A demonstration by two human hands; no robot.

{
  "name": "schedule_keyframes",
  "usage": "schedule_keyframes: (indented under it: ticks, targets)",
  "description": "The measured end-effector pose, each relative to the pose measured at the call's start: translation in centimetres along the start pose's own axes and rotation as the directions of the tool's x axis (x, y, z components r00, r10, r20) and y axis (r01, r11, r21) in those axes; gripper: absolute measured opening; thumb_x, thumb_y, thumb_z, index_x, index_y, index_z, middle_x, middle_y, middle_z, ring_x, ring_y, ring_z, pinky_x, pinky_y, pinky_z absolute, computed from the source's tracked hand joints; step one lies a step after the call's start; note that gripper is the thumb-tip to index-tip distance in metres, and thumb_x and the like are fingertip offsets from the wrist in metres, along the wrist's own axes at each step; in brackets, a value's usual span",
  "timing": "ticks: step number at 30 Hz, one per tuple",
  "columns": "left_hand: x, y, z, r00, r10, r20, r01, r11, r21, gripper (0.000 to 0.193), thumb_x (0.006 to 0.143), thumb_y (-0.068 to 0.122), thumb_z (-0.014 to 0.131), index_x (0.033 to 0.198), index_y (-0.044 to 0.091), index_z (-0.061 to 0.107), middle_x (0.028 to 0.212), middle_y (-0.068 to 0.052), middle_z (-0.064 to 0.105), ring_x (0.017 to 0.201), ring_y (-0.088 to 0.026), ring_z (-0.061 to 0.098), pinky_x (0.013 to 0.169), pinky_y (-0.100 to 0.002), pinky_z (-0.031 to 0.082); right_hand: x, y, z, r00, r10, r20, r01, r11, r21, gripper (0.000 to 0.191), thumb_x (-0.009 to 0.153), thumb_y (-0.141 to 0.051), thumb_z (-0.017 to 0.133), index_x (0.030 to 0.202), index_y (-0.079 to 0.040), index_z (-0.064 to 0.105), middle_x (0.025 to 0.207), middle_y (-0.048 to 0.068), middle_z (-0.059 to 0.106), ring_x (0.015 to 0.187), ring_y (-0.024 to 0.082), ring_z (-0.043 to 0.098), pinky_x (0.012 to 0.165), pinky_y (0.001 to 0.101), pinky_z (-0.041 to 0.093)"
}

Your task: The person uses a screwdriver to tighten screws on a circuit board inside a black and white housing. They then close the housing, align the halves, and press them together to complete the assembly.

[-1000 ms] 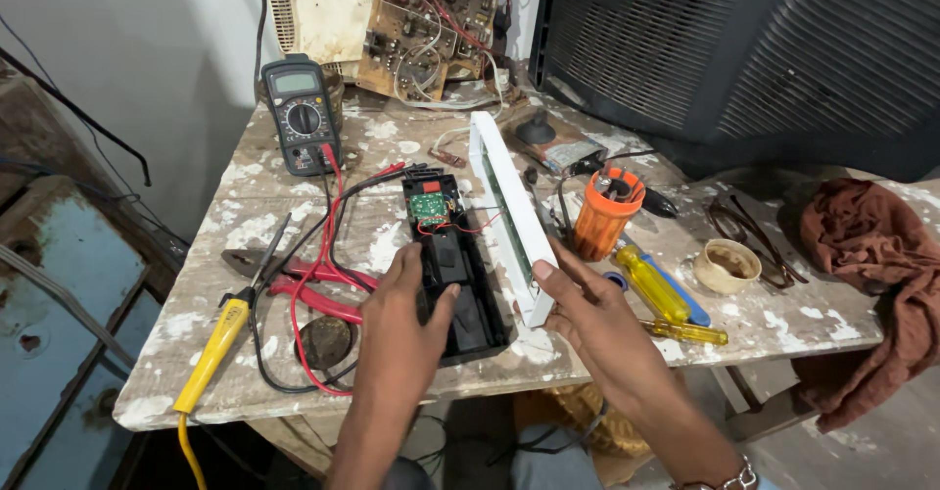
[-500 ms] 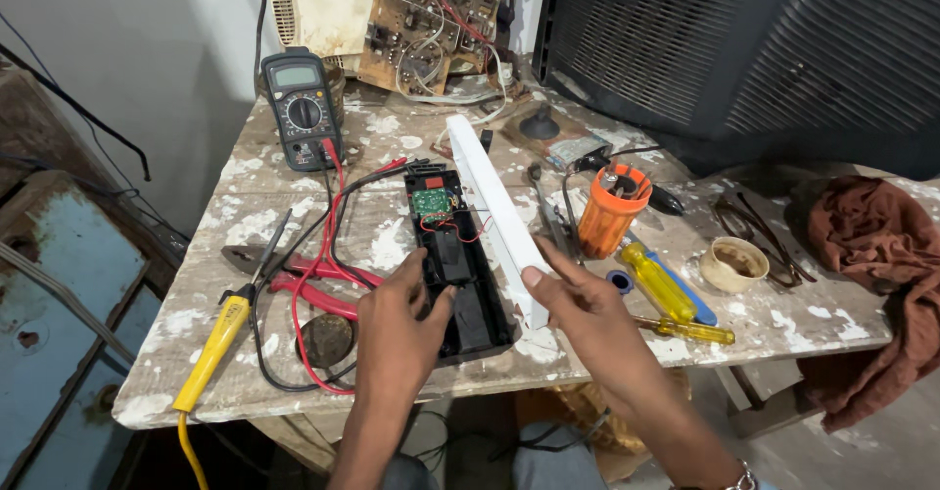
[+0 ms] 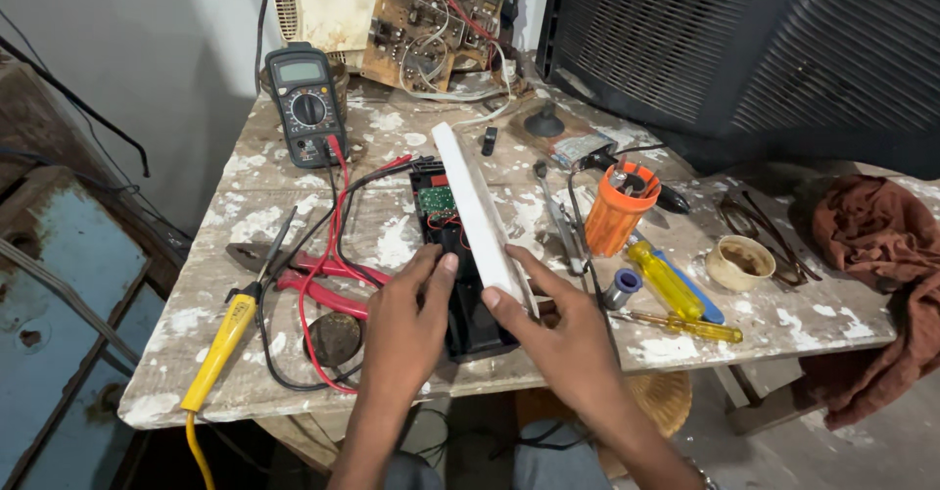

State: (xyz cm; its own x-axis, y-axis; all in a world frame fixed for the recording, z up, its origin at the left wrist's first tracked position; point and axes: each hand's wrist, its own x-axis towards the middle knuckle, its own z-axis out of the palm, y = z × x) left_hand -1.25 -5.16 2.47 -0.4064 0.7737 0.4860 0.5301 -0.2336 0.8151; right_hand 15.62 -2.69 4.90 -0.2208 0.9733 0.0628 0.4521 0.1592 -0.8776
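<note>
Left hand (image 3: 406,328) on black device (image 3: 460,275), right hand (image 3: 563,338) holding white cover (image 3: 480,211)

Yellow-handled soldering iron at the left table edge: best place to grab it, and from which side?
Probably the yellow handle, taken from above with fingers across its width. The soldering iron lies flat on the table, handle toward the near edge, thin metal tip pointing away toward the red pliers. The handle is the thickest, clearest part; a black lead crosses near its far end, so grip mid-handle.

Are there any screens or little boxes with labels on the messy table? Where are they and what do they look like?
Multimeter: back left of the table, dark upright box, grey screen, round dial.
Orange container: right of the white cover, cylinder holding tools.
No readable package in view.
</note>
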Motion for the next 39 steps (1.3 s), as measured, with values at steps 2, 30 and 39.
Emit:
schedule_keyframes:
  ticks: [2,30,39]
  targets:
    - [0.0,-0.4,0.1,0.995,-0.096,0.035,0.097,0.995,-0.012,0.046,0.1,0.035,0.057,0.122,-0.004,0.068,0.117,-0.027,0.071,0.112,-0.04,0.069,0.092,-0.043,0.054,-0.3,-0.2,0.5,0.962,-0.255,-0.096,0.245,0.964,-0.104,0.061,0.084,-0.035,0.081,0.14,-0.013,0.067,0.105,0.015,0.076,0.086,0.018,0.066,0.077,0.0342,0.053]
    - [-0.7,-1.2,0.0,0.994,-0.096,0.055,0.097,0.995,-0.016,0.04,0.101,0.026,0.054,0.12,-0.007,0.067,0.137,-0.027,0.061,0.121,-0.042,0.063,0.1,-0.042,0.05,-1.7,-1.0,3.0,0.828,-0.516,-0.22,0.373,0.8,-0.47,0.069,0.063,-0.035,0.092,0.12,-0.002,0.071,0.104,0.028,0.063,0.093,0.045,0.065,0.078,0.0498,0.055]
    - [1.1,-1.7,-0.1,0.943,-0.315,0.11,0.308,0.948,0.077,0.045,0.099,0.023,0.05,0.141,0.01,0.061,0.104,-0.029,0.073,0.105,-0.043,0.069,0.086,-0.046,0.054,-0.8,-2.3,0.7,0.882,-0.414,-0.224,0.31,0.869,-0.385,0.061,0.066,-0.039,0.091,0.113,-0.003,0.073,0.097,0.023,0.073,0.088,0.036,0.072,0.076,0.0425,0.056]
